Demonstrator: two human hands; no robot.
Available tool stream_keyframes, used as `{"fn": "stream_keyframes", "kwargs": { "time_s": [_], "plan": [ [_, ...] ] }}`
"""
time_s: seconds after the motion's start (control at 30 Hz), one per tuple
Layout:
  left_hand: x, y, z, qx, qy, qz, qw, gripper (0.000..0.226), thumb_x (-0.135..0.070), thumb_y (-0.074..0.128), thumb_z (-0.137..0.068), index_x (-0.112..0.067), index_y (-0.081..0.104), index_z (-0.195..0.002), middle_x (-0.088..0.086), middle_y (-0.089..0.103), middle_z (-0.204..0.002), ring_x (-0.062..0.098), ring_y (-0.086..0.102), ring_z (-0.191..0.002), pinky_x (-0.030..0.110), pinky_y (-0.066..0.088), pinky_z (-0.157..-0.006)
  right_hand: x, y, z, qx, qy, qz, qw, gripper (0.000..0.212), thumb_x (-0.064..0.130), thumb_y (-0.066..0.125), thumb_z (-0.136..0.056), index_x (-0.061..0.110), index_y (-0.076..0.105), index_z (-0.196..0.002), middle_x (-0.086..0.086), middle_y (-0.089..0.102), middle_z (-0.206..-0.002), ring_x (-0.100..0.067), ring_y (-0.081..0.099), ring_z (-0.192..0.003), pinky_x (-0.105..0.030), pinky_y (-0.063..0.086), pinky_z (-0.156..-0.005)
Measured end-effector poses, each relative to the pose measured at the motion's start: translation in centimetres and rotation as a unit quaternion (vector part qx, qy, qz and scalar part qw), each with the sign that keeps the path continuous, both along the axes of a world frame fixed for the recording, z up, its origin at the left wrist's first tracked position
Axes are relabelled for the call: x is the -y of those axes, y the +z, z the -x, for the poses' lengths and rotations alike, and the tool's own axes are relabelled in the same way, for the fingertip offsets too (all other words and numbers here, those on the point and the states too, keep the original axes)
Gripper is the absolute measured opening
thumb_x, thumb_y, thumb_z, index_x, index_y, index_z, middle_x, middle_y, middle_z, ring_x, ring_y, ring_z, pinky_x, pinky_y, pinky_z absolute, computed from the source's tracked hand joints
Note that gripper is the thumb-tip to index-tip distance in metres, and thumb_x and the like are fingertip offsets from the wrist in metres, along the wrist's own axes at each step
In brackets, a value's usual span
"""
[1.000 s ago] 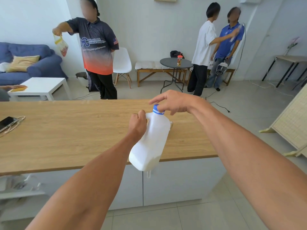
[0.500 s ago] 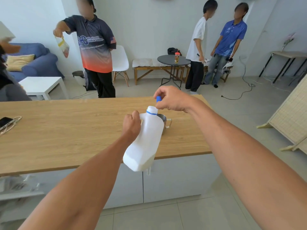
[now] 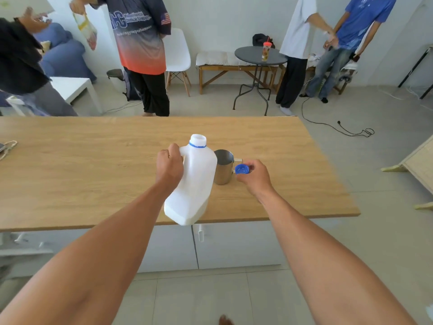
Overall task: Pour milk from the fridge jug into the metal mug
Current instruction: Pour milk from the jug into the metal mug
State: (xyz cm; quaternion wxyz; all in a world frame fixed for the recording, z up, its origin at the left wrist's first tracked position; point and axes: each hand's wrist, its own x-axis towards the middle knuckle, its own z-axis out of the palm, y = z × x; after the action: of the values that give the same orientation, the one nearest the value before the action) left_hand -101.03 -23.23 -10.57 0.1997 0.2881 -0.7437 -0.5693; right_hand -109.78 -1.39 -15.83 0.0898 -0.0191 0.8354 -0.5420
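My left hand (image 3: 169,166) grips the handle of a white plastic milk jug (image 3: 194,181), held in the air above the near edge of the wooden counter (image 3: 93,170), tilted a little away from me. Its neck is uncapped, with a blue ring below the mouth. A metal mug (image 3: 223,166) stands upright on the counter just right of the jug, partly hidden behind it. My right hand (image 3: 254,178) pinches the blue cap (image 3: 242,169) beside the mug's handle.
A phone and cable (image 3: 5,147) lie at the counter's far left edge. Several people stand beyond the counter, near a white chair (image 3: 178,55), a round dark table (image 3: 260,58) and a white low table (image 3: 75,89). A wooden panel (image 3: 419,165) leans at the right.
My right hand has taken the blue cap off the jug and moved it down to the right beside the mug. The view has tilted downward, and the mug now shows more fully.
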Motion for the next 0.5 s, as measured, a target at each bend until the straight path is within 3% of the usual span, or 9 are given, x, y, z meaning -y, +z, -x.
{"fn": "stream_keyframes", "kwargs": {
  "time_s": [0.1, 0.2, 0.27, 0.5],
  "plan": [
    [0.1, -0.6, 1.3, 0.005, 0.03, 0.003, 1.0, 0.034, -0.021, 0.036, -0.095, -0.02, 0.023, -0.063, 0.0, 0.024, -0.059, 0.015, 0.018, -0.053, 0.032, 0.016, -0.051, -0.6, -3.8, 1.5, 0.011, 0.011, -0.048, 0.999, 0.036, 0.004, 0.085, -0.072, 0.019, 0.067, -0.099, -0.01, 0.066, -0.109, -0.017, 0.063, -0.084, -0.023, 0.048, -0.062],
    [0.3, -1.1, 2.6, 0.015, 0.043, 0.01, 0.999, 0.036, -0.021, 0.036, -0.095, -0.023, 0.02, -0.064, -0.002, 0.022, -0.058, 0.015, 0.016, -0.053, 0.032, 0.015, -0.052, -0.7, -7.1, 2.7, 0.024, 0.022, -0.096, 0.995, 0.037, 0.01, 0.088, -0.069, 0.032, 0.062, -0.085, 0.003, 0.067, -0.095, -0.023, 0.067, -0.09, -0.037, 0.057, -0.077],
    [0.5, -1.4, 3.2, 0.02, 0.045, 0.012, 0.999, 0.036, -0.022, 0.036, -0.095, -0.023, 0.02, -0.063, -0.003, 0.022, -0.056, 0.015, 0.016, -0.052, 0.031, 0.014, -0.05, -0.8, -8.7, 2.9, 0.037, 0.025, -0.138, 0.989, 0.036, 0.017, 0.087, -0.068, 0.035, 0.063, -0.088, 0.005, 0.068, -0.098, -0.025, 0.069, -0.095, -0.041, 0.059, -0.081],
    [1.2, -2.1, 4.6, 0.027, 0.035, 0.011, 0.999, 0.035, -0.022, 0.036, -0.094, -0.022, 0.021, -0.062, -0.005, 0.024, -0.053, 0.015, 0.017, -0.05, 0.03, 0.016, -0.048, -0.4, -10.3, 3.1, 0.053, 0.019, -0.185, 0.981, 0.049, 0.024, 0.089, -0.071, 0.028, 0.068, -0.115, 0.005, 0.069, -0.114, -0.023, 0.066, -0.105, -0.037, 0.054, -0.088]
  ]
}}
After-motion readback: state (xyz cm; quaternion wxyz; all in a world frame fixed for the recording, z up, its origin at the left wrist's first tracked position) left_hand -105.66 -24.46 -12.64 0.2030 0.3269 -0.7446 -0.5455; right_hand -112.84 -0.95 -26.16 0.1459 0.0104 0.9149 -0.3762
